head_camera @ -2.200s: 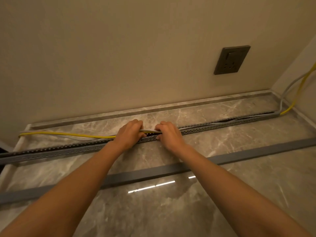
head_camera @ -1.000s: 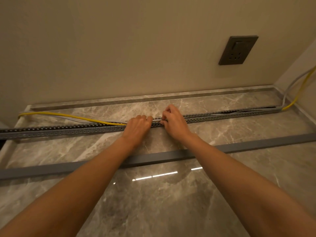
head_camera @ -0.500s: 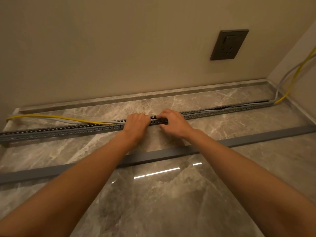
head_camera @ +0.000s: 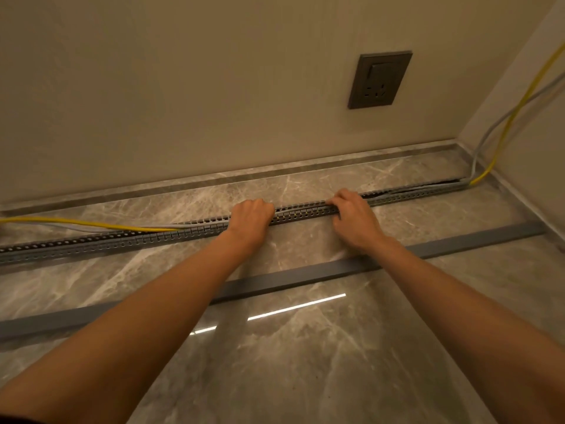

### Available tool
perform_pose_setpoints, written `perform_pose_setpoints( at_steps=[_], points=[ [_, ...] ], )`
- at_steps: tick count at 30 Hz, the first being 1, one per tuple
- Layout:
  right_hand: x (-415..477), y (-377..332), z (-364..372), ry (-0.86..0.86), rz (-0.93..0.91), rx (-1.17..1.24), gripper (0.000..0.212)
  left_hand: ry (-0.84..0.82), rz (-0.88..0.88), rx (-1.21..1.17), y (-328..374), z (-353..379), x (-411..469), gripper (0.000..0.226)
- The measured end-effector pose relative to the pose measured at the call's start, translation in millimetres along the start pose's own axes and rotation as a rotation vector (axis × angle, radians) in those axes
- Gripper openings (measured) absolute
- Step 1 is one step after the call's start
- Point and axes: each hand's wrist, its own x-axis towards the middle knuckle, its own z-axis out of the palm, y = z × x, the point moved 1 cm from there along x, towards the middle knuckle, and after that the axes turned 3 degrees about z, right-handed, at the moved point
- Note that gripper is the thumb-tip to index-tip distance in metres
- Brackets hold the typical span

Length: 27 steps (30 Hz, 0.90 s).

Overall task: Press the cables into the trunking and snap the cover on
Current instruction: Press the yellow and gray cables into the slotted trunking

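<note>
A long grey slotted trunking (head_camera: 107,241) lies across the marble floor, parallel to the wall. A yellow cable (head_camera: 91,224) and a grey cable (head_camera: 79,229) lie outside it on the left and enter it near the middle. At the right end both cables leave the trunking and climb the corner. My left hand (head_camera: 250,217) is curled over the trunking at its middle, fingers pressing down on top. My right hand (head_camera: 351,214) rests on the trunking further right, fingers bent over its top. The flat grey cover (head_camera: 305,275) lies loose on the floor nearer me, under my forearms.
A dark wall socket (head_camera: 379,79) sits on the beige wall at upper right. A marble skirting strip (head_camera: 183,186) runs along the wall foot. A side wall closes the right edge. Glossy floor tiles stretch toward me.
My hands have spread apart along the trunking: the right hand slid to the right, the left stayed near the middle. The view shifted slightly.
</note>
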Motion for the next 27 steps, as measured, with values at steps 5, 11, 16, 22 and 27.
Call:
perform_pose_setpoints(
  at_steps=[5, 11, 16, 22, 27],
  points=[
    [3, 20, -5, 0.017, 0.005, -0.092, 0.037, 0.029, 0.024, -0.052, 25, 0, 12, 0.026],
    [10, 19, -10, -0.033, 0.043, -0.058, 0.031, 0.009, -0.043, -0.126, 35, 1, 18, 0.025],
    [8, 8, -8, 0.022, -0.001, -0.173, 0.028, 0.064, -0.075, -0.278, 30, 8, 8, 0.03],
    [7, -38, 1, -0.023, -0.068, -0.085, 0.027, 0.158, -0.218, -0.43, -20, 14, -18, 0.037],
    [2, -95, 18, -0.037, -0.126, -0.068, 0.027, 0.099, -0.27, -0.321, -64, 24, -42, 0.024]
  ],
)
